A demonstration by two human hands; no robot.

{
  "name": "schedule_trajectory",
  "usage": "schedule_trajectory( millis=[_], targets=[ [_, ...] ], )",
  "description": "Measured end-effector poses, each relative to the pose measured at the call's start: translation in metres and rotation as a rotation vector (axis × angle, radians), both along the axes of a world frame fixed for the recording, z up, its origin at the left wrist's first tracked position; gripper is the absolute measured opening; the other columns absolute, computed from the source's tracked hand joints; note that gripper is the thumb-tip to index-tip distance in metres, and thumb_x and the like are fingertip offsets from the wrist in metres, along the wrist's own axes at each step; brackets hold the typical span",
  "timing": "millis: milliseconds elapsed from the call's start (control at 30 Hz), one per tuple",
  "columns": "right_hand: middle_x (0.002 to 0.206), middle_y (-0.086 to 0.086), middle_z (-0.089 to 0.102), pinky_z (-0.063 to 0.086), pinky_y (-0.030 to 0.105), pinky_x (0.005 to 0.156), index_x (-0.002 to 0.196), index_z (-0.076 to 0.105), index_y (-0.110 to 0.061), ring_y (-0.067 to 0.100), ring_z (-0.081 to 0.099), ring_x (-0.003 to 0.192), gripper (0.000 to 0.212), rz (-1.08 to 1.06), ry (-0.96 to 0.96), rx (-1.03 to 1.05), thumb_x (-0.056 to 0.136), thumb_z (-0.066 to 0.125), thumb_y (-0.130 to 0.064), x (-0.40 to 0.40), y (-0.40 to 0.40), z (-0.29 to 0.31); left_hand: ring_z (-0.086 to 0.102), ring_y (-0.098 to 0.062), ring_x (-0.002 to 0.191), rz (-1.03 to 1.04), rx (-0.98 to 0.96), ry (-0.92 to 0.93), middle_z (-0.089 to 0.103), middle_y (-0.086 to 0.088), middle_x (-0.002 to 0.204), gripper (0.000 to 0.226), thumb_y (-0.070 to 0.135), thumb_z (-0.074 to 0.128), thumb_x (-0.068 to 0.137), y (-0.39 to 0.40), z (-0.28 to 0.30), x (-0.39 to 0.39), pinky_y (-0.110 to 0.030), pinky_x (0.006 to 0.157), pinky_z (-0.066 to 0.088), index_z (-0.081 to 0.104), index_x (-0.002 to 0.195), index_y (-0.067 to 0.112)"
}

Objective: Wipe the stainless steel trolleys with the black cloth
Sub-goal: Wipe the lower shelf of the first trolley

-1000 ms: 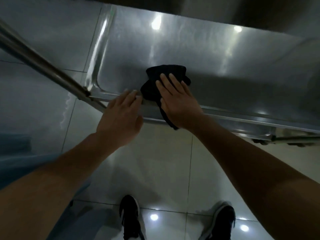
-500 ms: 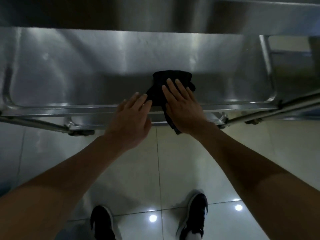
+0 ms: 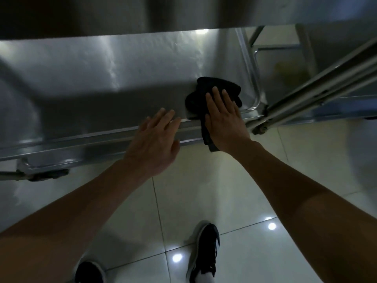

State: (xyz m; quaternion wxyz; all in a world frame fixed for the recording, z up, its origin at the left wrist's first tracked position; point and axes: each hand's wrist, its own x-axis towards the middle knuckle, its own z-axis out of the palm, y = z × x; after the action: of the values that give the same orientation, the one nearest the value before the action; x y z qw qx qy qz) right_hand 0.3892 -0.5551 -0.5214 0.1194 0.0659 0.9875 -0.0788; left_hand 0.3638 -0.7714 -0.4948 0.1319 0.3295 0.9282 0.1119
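The right hand point(image 3: 223, 119) lies flat, fingers spread, pressing the black cloth point(image 3: 212, 94) onto the trolley shelf point(image 3: 102, 78) near its right corner for wiping contact. The left hand point(image 3: 156, 141), fingers straight, rests on the front rim, likely steadying the trolley.

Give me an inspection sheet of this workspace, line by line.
Surface: stainless steel trolley shelf, shiny, partly shadowed.
Job's things: black cloth near the shelf's right corner, one end hanging over the front rim.
Clutter: nothing seen.
Grippers: right hand presses flat on the cloth; left hand rests open on the front rim.
Cables: nothing seen.
Surroundings: glossy tiled floor, black shoes, trolley frame tubes at right.
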Motion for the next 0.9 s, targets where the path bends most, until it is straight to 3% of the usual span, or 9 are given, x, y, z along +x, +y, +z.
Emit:
schedule_trajectory(
  millis=[233,500,900],
  targets=[
    [0.168,0.005,-0.010,0.001,0.047,0.125,0.160,-0.001,-0.017,0.025,-0.012,0.154,0.059,-0.142,0.002,0.041,0.108,0.021,-0.033,0.000,0.054,-0.002,0.028,-0.028,0.145,-0.020,0.031,0.014,0.036,-0.008,0.155,0.057,0.031,0.054,0.092,0.028,-0.004,-0.002,-0.050,0.114,0.030,0.042,0.145,0.013],
    [0.167,0.007,-0.011,0.000,0.049,0.124,0.160,-0.003,-0.016,0.027,-0.013,0.153,0.062,-0.118,-0.037,0.035,0.106,0.026,-0.030,-0.038,0.076,0.002,0.029,-0.027,0.145,-0.007,0.018,0.032,0.038,-0.008,0.154,0.057,0.031,0.054,0.091,0.011,-0.008,-0.009,-0.050,0.113,0.032,0.042,0.144,0.014],
    [0.167,0.008,-0.010,0.002,0.053,0.123,0.160,-0.001,-0.015,0.030,-0.012,0.153,0.062,-0.037,-0.011,0.037,0.107,0.029,-0.030,-0.107,0.017,0.004,0.024,-0.028,0.147,0.054,0.013,0.010,0.034,-0.009,0.156,0.057,0.031,0.053,0.094,-0.058,-0.008,-0.026,-0.050,0.116,0.027,0.040,0.147,0.012]
  ],
)
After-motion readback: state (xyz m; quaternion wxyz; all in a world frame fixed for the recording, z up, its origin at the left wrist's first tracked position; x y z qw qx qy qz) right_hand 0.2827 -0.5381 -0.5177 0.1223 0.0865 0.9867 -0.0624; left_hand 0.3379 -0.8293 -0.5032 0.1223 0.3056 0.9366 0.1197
